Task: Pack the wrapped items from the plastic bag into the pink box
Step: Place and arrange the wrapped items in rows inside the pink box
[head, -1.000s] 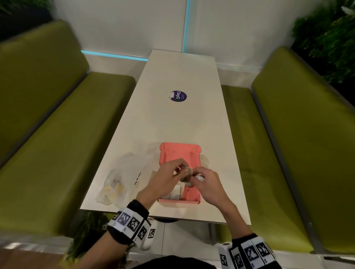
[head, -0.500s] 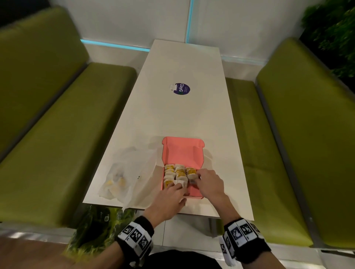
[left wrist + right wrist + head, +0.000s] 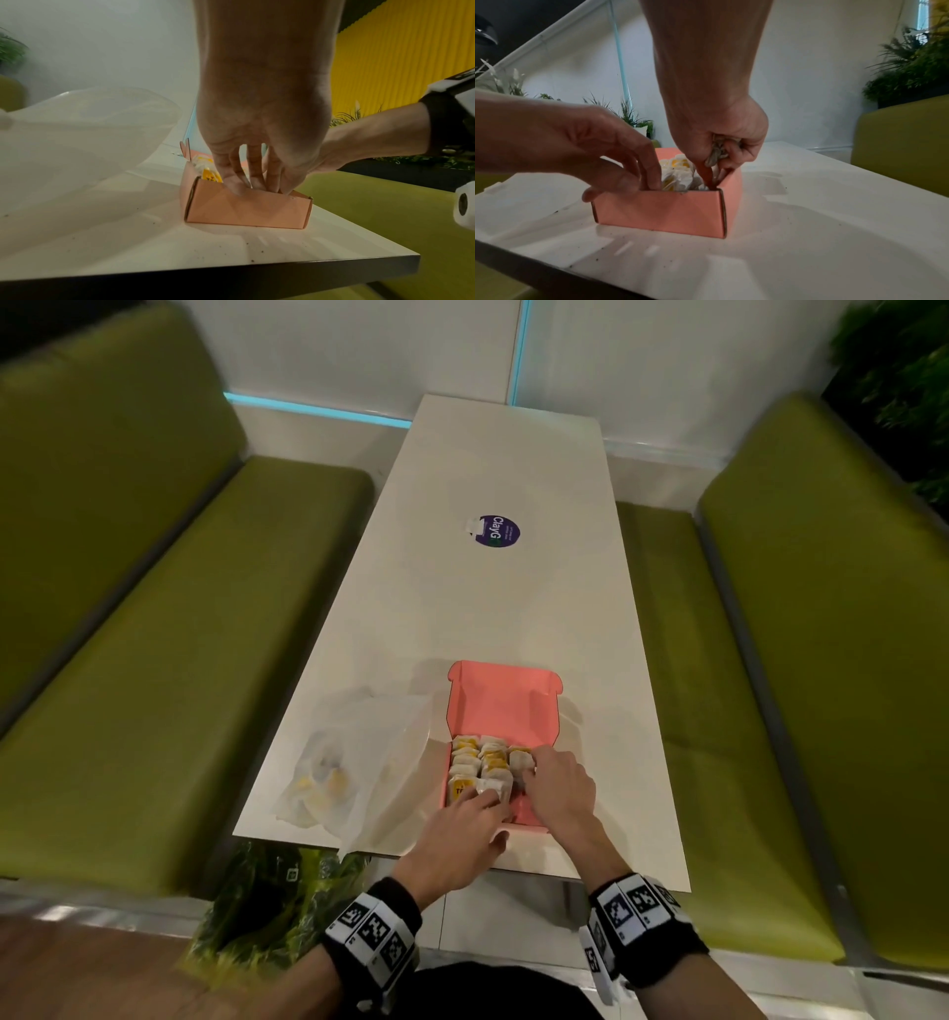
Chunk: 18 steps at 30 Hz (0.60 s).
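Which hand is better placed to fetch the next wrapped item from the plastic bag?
Probably the left hand. It is on the side of the pink box nearest the plastic bag, with straight fingers holding nothing. The right hand is farther away and grips a wrapped item.

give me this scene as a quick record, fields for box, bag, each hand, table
box: pink cardboard box, lid open, near table edge, partly filled with rows of white-and-yellow wrapped items
bag: translucent plastic bag, left of box, some wrapped items inside
left hand: fingers reach into box's near end
right hand: grips a crinkled wrapped item over box's right side
table: long white table, purple round sticker
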Each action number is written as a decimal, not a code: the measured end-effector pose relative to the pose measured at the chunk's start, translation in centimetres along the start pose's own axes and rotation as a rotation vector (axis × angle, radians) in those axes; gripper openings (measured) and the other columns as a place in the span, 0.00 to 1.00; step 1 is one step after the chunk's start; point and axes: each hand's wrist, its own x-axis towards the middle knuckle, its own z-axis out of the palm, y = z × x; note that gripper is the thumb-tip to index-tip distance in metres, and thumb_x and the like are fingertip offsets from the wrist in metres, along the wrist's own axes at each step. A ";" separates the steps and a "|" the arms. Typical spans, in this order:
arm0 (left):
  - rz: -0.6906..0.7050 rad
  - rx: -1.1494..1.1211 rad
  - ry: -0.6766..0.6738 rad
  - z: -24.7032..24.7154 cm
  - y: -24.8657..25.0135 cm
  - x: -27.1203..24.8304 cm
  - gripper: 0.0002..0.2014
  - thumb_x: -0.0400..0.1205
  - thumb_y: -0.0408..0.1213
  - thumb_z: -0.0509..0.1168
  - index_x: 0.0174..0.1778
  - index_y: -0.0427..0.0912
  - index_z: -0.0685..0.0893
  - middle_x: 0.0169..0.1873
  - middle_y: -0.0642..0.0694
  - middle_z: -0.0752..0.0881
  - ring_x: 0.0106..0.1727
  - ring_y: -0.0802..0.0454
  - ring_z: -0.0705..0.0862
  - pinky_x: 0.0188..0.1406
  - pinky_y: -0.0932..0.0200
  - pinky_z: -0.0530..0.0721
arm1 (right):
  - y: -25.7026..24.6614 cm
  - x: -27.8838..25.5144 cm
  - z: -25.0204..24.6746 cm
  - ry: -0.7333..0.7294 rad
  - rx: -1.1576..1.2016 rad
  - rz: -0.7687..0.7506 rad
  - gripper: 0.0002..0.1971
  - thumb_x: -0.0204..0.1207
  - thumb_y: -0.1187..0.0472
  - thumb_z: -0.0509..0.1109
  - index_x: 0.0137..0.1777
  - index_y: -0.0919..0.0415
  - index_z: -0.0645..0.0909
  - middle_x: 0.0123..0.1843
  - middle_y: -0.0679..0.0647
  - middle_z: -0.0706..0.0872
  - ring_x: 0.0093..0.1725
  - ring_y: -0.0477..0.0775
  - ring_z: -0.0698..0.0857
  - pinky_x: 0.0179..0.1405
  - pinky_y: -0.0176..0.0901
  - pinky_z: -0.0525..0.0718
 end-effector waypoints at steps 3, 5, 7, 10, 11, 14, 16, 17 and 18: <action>-0.014 -0.001 -0.005 0.1 0.0 0.1 0.16 0.87 0.45 0.60 0.69 0.47 0.76 0.66 0.49 0.78 0.69 0.44 0.73 0.57 0.47 0.82 | 0.2 -0.3 -0.4 0.091 0.109 -0.008 0.10 0.83 0.55 0.61 0.58 0.58 0.76 0.53 0.58 0.85 0.52 0.62 0.85 0.45 0.52 0.83; -0.016 0.000 -0.011 0.0 0.1 0.1 0.15 0.87 0.45 0.60 0.69 0.46 0.76 0.66 0.49 0.78 0.70 0.44 0.73 0.57 0.47 0.82 | 0.5 -0.7 -0.6 0.143 0.167 -0.025 0.09 0.82 0.54 0.63 0.58 0.56 0.72 0.50 0.55 0.84 0.48 0.61 0.85 0.44 0.54 0.85; -0.013 -0.001 -0.015 -0.1 0.2 0.1 0.16 0.87 0.45 0.59 0.70 0.45 0.76 0.66 0.48 0.78 0.70 0.44 0.73 0.58 0.47 0.82 | 0.9 -1.3 -0.7 0.148 0.197 -0.056 0.07 0.82 0.53 0.63 0.55 0.54 0.70 0.47 0.53 0.83 0.45 0.59 0.84 0.43 0.54 0.86; -0.007 -0.001 -0.008 -0.2 0.2 0.0 0.17 0.88 0.44 0.59 0.71 0.44 0.75 0.68 0.47 0.78 0.70 0.43 0.73 0.59 0.47 0.82 | 1.2 -2.3 -0.3 0.049 0.138 -0.131 0.04 0.84 0.55 0.61 0.48 0.52 0.73 0.47 0.52 0.84 0.44 0.58 0.84 0.44 0.53 0.86; -0.006 -0.002 -0.004 -0.2 0.2 0.0 0.17 0.88 0.44 0.59 0.72 0.44 0.75 0.68 0.47 0.77 0.70 0.43 0.73 0.59 0.48 0.81 | 1.0 -2.4 -0.1 -0.001 0.086 -0.151 0.03 0.83 0.57 0.61 0.47 0.51 0.75 0.48 0.52 0.85 0.46 0.58 0.85 0.45 0.54 0.86; 0.002 -0.011 0.006 -0.1 0.3 -0.1 0.18 0.88 0.44 0.60 0.73 0.45 0.75 0.69 0.47 0.77 0.70 0.44 0.74 0.62 0.49 0.81 | 0.3 -2.3 0.1 -0.082 -0.006 -0.186 0.08 0.78 0.64 0.60 0.51 0.51 0.77 0.51 0.54 0.85 0.48 0.62 0.85 0.42 0.51 0.83; 0.000 -0.006 0.006 -0.1 0.3 -0.1 0.18 0.88 0.44 0.60 0.73 0.45 0.75 0.69 0.47 0.77 0.71 0.44 0.73 0.62 0.49 0.81 | -0.2 -1.8 0.0 -0.084 -0.020 -0.189 0.08 0.77 0.64 0.61 0.52 0.53 0.78 0.51 0.54 0.85 0.48 0.63 0.86 0.41 0.50 0.80; -0.001 -0.002 0.006 -0.1 0.3 -0.1 0.18 0.88 0.44 0.60 0.73 0.45 0.75 0.69 0.47 0.78 0.71 0.44 0.73 0.62 0.49 0.81 | -0.3 -1.5 0.0 -0.082 -0.025 -0.190 0.07 0.77 0.63 0.62 0.52 0.53 0.78 0.51 0.54 0.85 0.47 0.62 0.86 0.41 0.51 0.81; 0.000 0.000 0.007 -0.1 0.3 -0.1 0.18 0.87 0.44 0.60 0.73 0.45 0.75 0.69 0.47 0.78 0.71 0.44 0.74 0.63 0.49 0.81 | -0.4 -1.3 0.0 -0.083 -0.027 -0.192 0.06 0.78 0.62 0.63 0.52 0.53 0.79 0.51 0.54 0.85 0.46 0.61 0.86 0.41 0.50 0.81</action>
